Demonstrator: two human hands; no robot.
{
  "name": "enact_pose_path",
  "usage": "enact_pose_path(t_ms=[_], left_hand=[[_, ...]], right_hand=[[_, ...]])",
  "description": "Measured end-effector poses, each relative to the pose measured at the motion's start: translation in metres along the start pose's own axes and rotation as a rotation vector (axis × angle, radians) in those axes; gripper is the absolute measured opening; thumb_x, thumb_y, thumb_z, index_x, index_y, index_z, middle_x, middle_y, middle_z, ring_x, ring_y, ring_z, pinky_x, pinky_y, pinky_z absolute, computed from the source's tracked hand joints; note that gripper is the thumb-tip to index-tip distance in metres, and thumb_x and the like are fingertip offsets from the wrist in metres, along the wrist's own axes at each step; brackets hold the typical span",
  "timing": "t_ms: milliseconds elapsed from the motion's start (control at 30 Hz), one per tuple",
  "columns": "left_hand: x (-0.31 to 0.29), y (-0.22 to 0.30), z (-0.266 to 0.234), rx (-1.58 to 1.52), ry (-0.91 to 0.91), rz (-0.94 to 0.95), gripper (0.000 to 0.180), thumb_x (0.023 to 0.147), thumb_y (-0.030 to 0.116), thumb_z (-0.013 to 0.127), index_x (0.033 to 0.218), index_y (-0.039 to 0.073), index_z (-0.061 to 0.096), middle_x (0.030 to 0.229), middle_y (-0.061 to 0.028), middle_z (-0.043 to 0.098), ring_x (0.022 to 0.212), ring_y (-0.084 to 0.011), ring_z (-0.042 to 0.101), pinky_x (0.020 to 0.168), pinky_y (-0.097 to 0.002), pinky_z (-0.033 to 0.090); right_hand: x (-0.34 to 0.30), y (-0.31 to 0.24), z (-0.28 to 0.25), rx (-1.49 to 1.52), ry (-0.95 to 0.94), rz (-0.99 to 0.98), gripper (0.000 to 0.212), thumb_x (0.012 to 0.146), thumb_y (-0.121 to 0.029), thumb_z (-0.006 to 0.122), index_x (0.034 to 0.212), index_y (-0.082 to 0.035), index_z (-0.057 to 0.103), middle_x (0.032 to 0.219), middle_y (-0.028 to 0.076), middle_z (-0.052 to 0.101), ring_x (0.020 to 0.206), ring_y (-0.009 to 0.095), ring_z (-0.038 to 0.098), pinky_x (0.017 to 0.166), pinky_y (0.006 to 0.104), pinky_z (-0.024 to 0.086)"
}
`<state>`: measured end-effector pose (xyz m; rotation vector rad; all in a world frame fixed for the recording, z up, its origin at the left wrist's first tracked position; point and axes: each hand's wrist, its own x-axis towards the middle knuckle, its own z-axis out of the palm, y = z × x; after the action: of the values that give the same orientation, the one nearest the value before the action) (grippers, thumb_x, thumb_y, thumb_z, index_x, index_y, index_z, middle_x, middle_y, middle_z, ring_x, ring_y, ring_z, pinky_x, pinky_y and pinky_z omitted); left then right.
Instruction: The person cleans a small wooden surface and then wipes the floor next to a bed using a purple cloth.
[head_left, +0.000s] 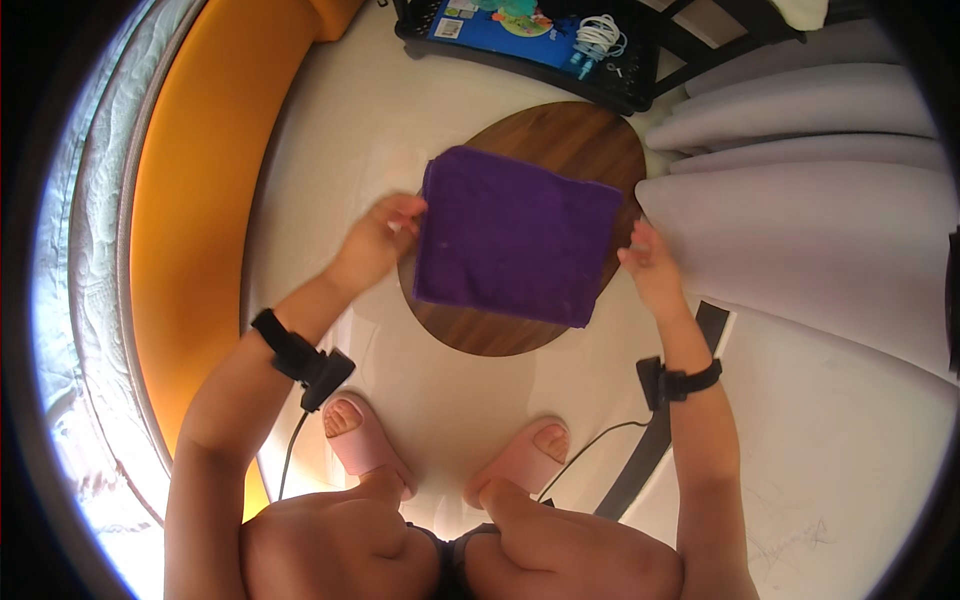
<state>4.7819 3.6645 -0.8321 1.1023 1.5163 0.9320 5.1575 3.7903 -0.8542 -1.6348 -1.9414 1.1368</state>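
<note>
"Head view: where's the cloth [515,240]?"

"On the tabletop [590,140], toward its left edge, long axis running between the hands: left hand [378,240] nearer, right hand [652,268] apart, both loosely parted, seemingly empty."

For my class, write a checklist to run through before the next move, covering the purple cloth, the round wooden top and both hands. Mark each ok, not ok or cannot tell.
1. Purple cloth spread out without bunching: ok.
2. Bare wood of the round wooden top showing all around the cloth: not ok; none shows at its far left corner.
3. Right hand empty and apart from the cloth: ok.
4. Left hand clear of the cloth: cannot tell; its fingertips are at the left edge, contact unclear.
5. Left wrist device and right wrist device off the cloth: ok.
</note>
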Motion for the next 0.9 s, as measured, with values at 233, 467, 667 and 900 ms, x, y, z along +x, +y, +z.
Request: enact_pose_path(t_ms=[233, 467, 667, 900], left_hand=[[-0.056, -0.009, 0.047, 0.767, -0.27, 0.307, 0.035, 0.074, -0.001, 0.058, 0.106, 0.013, 0.061, 0.114, -0.0072, 0.052, 0.107, -0.0272, 0.046, 0.09, -0.0376, 0.041], [-0.061, -0.004, 0.041, 0.936, -0.336, 0.377, 0.037, 0.075, 0.0, 0.052, 0.109, 0.014, 0.06, 0.125, -0.0067, 0.045, 0.116, -0.0256, 0.04, 0.1, -0.0358, 0.035], [-0.078, -0.013, 0.036, 0.981, -0.407, 0.341, 0.042, 0.08, 0.003, 0.048, 0.121, 0.011, 0.052, 0.137, -0.0082, 0.037, 0.129, -0.0236, 0.031, 0.107, -0.0379, 0.026], [-0.091, -0.016, 0.031, 1.016, -0.482, 0.273, 0.046, 0.083, 0.005, 0.046, 0.128, 0.006, 0.044, 0.135, -0.0079, 0.042, 0.129, -0.023, 0.033, 0.109, -0.0389, 0.024]], right_hand=[[-0.061, -0.014, 0.034, 0.321, -0.028, 0.6, 0.047, 0.08, -0.017, 0.068, 0.117, -0.003, 0.042, 0.091, 0.008, 0.055, 0.073, 0.015, 0.057, 0.061, 0.0282, 0.05], [-0.057, -0.035, 0.028, 0.45, -0.144, 0.789, 0.037, 0.08, -0.014, 0.064, 0.11, -0.003, 0.045, 0.087, 0.005, 0.056, 0.067, 0.013, 0.057, 0.051, 0.024, 0.049], [-0.031, -0.119, 0.022, 1.06, -0.211, 0.624, 0.047, 0.081, -0.008, 0.059, 0.123, 0.0, 0.04, 0.094, 0.007, 0.059, 0.069, 0.012, 0.055, 0.048, 0.0252, 0.049], [-0.049, -0.18, 0.123, 0.258, -0.713, 0.005, 0.074, 0.08, -0.019, 0.067, 0.136, 0.003, 0.024, 0.084, 0.004, 0.052, 0.073, 0.011, 0.051, 0.067, 0.0245, 0.046]])
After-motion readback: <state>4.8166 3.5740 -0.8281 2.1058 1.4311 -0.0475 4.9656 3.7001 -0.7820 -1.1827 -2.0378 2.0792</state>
